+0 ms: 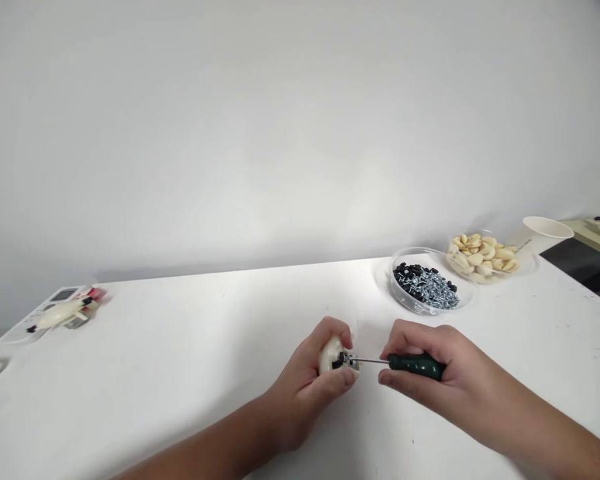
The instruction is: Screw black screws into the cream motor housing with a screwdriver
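Observation:
Near the front middle of the table, my left hand (315, 380) is closed around a small cream-coloured plastic piece (329, 355) with black and metal parts at its right end. Fingers cover much of that piece, so its full shape is hidden. My right hand (430, 373) grips a screwdriver (416, 365) by its dark green handle. The screwdriver lies nearly level, and its thin metal shaft points left, with the tip at the metal part of the cream piece. Whether the tip sits in a screw is too small to tell.
A clear round dish (423, 308) of screws and small black parts stands behind my right hand. Beyond it are a clear bowl of cream-coloured pieces (485, 257) and a paper cup (547, 233). A cream item with black ends (60, 315) lies at the far left. A wall (280, 133) rises behind the white table (180, 347).

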Action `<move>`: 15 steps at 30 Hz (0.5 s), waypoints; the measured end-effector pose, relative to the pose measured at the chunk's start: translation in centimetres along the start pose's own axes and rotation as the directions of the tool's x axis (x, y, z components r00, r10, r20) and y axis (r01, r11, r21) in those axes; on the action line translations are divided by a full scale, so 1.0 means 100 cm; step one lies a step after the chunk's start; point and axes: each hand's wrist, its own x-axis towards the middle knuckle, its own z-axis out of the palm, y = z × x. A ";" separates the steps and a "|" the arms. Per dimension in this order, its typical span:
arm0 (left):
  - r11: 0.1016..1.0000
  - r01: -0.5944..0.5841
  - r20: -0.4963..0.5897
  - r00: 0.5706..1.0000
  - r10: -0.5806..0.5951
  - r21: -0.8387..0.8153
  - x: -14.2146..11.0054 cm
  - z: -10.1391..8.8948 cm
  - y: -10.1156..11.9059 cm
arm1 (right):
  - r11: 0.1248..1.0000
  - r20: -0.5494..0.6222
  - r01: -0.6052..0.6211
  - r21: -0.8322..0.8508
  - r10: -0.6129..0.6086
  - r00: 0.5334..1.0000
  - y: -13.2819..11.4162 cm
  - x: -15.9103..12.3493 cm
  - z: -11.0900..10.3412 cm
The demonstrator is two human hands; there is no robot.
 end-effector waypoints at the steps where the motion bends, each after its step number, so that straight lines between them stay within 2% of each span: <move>1: 1.000 -0.001 0.006 1.000 0.001 0.006 0.000 0.000 0.000 | 0.998 0.021 -0.036 0.051 0.035 0.999 -0.002 0.000 -0.001; 4: 1.000 -0.017 0.006 1.000 0.017 0.015 -0.001 0.001 0.001 | 0.978 0.078 -0.105 0.179 0.093 0.993 -0.002 0.002 -0.001; 9: 0.999 -0.042 0.016 0.999 0.042 0.033 -0.001 0.001 0.002 | 0.924 0.168 -0.173 0.342 0.121 0.978 0.001 0.005 -0.001; 15: 0.990 -0.107 0.042 0.994 0.104 0.093 -0.001 0.001 0.006 | 0.823 0.304 -0.319 0.470 0.189 0.934 0.006 0.007 0.000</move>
